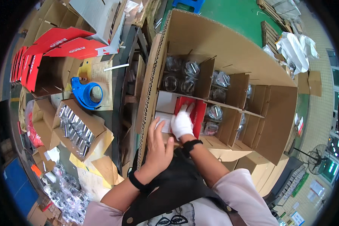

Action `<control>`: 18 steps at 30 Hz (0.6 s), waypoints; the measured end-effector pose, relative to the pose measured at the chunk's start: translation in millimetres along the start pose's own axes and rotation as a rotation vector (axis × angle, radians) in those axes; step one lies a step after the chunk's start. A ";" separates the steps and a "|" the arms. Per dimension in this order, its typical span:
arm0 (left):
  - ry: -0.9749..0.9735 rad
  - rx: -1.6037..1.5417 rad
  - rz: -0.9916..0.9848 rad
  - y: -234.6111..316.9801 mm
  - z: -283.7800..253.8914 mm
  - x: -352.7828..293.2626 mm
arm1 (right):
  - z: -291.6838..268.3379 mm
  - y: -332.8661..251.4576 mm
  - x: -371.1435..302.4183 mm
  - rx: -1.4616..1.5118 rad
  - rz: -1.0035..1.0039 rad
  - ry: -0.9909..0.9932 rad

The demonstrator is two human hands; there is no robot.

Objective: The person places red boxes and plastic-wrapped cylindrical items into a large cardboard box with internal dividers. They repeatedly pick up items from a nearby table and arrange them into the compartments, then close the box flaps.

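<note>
A large open cardboard carton [224, 37] with cardboard dividers stands in front of me. My right hand [182, 123], in a white glove, reaches into its near left compartment. Its fingers are stretched out against a red box [197, 116]; whether they grip it I cannot tell. My left hand [159, 146] is bare, its fingers extended and apart over the compartment's left edge. The fingertips are close to a white box [164, 119], and another white box [165, 101] sits just beyond. Plastic-wrapped parts [192, 69] fill several other compartments.
On the bench at left are a blue tape dispenser [87, 93], a small carton of shiny metal cylinders [76, 130], red-flapped boxes [66, 45] and a heap of bagged metal parts [66, 190]. A fan [317, 159] stands at right. A blue stool [190, 4] is beyond the carton.
</note>
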State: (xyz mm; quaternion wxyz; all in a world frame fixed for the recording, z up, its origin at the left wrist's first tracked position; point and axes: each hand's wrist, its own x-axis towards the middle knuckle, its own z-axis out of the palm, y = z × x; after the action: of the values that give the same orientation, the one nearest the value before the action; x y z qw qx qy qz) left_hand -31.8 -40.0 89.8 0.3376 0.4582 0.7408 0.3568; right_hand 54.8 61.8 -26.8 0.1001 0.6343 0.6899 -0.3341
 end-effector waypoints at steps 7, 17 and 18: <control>-0.001 -0.010 -0.115 -17.0 20.4 8.6 | 18.4 -0.1 21.2 -0.056 0.126 -0.047; 0.092 -0.037 -0.372 -68.4 89.3 41.7 | -1.7 -2.5 5.9 -0.263 -0.047 -0.429; 0.085 -0.055 -0.341 -70.0 91.1 42.3 | 17.6 14.5 18.3 -0.196 -0.006 -0.417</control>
State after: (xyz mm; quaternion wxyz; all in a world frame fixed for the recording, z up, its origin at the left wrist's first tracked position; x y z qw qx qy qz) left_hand -2.0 -3.9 -23.4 0.3743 0.3009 0.8113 0.3335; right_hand 60.2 65.8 -55.3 0.3006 0.5369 0.6853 -0.3895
